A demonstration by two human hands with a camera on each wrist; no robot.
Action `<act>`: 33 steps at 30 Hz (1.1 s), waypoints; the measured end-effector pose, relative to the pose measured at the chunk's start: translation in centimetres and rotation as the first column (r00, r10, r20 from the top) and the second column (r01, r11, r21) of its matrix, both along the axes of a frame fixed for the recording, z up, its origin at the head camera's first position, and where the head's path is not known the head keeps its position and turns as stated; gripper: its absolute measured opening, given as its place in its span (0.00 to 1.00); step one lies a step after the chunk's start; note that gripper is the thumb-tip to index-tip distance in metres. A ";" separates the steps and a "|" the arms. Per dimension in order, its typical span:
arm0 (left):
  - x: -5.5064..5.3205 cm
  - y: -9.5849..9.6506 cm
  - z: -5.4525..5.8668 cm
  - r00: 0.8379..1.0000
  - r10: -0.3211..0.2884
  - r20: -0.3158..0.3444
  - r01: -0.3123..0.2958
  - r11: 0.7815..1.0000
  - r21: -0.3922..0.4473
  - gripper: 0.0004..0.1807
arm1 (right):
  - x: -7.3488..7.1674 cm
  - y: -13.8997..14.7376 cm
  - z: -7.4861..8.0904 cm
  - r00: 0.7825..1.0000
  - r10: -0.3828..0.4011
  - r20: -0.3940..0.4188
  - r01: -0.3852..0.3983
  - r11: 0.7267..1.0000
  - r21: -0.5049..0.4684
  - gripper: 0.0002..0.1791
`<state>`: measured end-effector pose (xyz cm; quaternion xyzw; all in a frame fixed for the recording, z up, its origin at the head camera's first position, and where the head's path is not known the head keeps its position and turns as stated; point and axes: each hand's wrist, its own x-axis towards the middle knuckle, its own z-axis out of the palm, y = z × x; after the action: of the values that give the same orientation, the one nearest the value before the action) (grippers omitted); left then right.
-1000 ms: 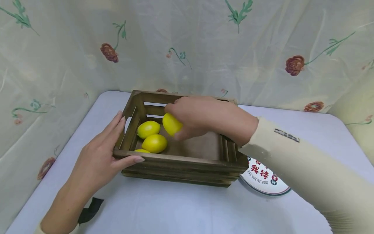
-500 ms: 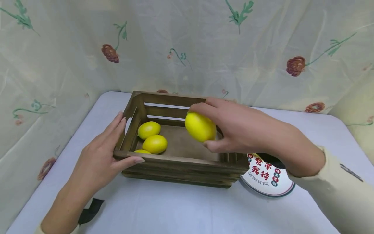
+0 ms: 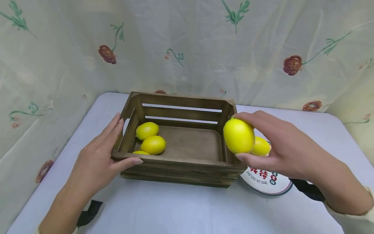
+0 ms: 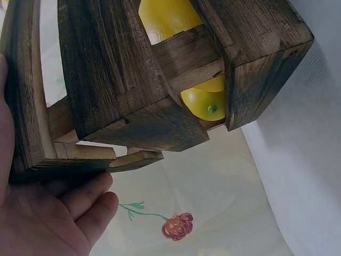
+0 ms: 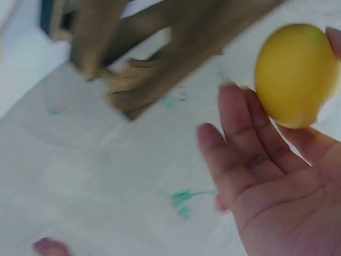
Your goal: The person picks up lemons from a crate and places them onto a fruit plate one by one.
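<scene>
My right hand pinches a yellow lemon between thumb and fingertips, up over the right end of a dark wooden slatted crate. In the right wrist view the held lemon sits at the thumb and forefinger, the other fingers stretched out beside it. My left hand holds the crate's near left corner, thumb along the front rim and fingers against the left side. Three lemons show at the crate's left end, one mostly hidden by the front wall. Another lemon appears behind the right fingers.
A round white plate with red lettering lies right of the crate, partly under my right hand in this view. White cloth covers the table. A flower-patterned curtain hangs close behind and at both sides.
My right hand has lifted the lemon out of the crate's middle and carried it rightward past the right end wall. The left hand keeps its place on the crate.
</scene>
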<state>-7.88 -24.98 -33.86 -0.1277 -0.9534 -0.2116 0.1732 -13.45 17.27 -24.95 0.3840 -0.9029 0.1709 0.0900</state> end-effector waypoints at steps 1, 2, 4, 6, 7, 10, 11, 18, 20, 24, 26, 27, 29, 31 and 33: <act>0.0 0.0 0.0 1.000 -0.001 0.000 0.001 1.000 -0.001 0.63 | 0.1 0.7 -0.5 1.000 -0.013 -0.026 0.012 1.000 -0.019 0.45; -0.1 0.0 0.1 1.000 -0.002 -0.001 0.002 1.000 -0.002 0.63 | 0.2 1.5 -1.0 0.999 -0.032 -0.042 0.031 0.999 -0.035 0.47; -0.1 0.1 0.2 1.000 -0.003 0.003 0.003 1.000 -0.004 0.63 | 0.4 2.9 -2.0 0.996 -0.079 -0.048 0.077 0.996 -0.050 0.49; -0.1 0.1 0.2 1.000 -0.002 0.009 0.002 1.000 -0.002 0.63 | 0.4 4.3 -3.2 0.991 -0.131 -0.021 0.130 0.991 -0.044 0.49; -0.1 0.1 0.1 1.000 0.000 0.013 0.000 1.000 -0.002 0.63 | 0.3 4.9 -3.8 0.988 -0.152 0.002 0.152 0.988 -0.037 0.48; 0.1 0.2 0.1 0.999 0.016 0.028 -0.016 1.000 -0.007 0.63 | 0.0 7.0 -6.0 0.974 -0.214 0.074 0.215 0.977 0.000 0.46; 0.1 0.2 0.1 0.999 0.020 0.031 -0.020 1.000 -0.009 0.63 | 0.0 7.7 -6.7 0.967 -0.235 0.094 0.236 0.972 0.008 0.45; 0.1 0.3 0.3 0.998 0.042 0.043 -0.041 0.999 -0.022 0.64 | -0.1 11.5 -10.7 0.916 -0.351 0.194 0.346 0.936 0.058 0.44; 0.1 0.3 0.3 0.998 0.042 0.044 -0.041 0.999 -0.021 0.64 | -0.1 12.0 -11.4 0.901 -0.374 0.220 0.364 0.928 0.083 0.44; 0.2 0.4 0.4 0.999 0.032 0.038 -0.032 0.999 -0.006 0.64 | -0.4 12.5 -12.3 0.871 -0.427 0.243 0.407 0.904 0.130 0.44; 0.2 0.4 0.4 0.999 0.028 0.035 -0.028 1.000 0.000 0.64 | -0.7 12.6 -12.5 0.854 -0.454 0.254 0.428 0.891 0.154 0.44; 0.2 0.4 0.4 0.999 0.029 0.038 -0.029 1.000 0.000 0.64 | -0.8 12.6 -12.7 0.846 -0.466 0.259 0.435 0.885 0.169 0.44; 0.1 0.4 0.4 0.999 0.030 0.041 -0.030 1.000 -0.004 0.64 | -1.0 12.6 -12.9 0.830 -0.485 0.276 0.445 0.873 0.199 0.45; 0.1 0.4 0.4 0.998 0.031 0.046 -0.031 0.999 -0.008 0.64 | -1.2 12.6 -13.0 0.824 -0.493 0.281 0.447 0.869 0.215 0.45; 0.1 0.4 0.3 0.999 0.028 0.047 -0.028 1.000 -0.007 0.64 | -1.3 12.5 -13.1 0.819 -0.499 0.284 0.449 0.865 0.224 0.45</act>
<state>-7.79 -24.54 -33.53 -0.1101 -0.9595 -0.2091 0.1533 -14.71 29.76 -38.09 0.1180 -0.9819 0.1384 -0.0521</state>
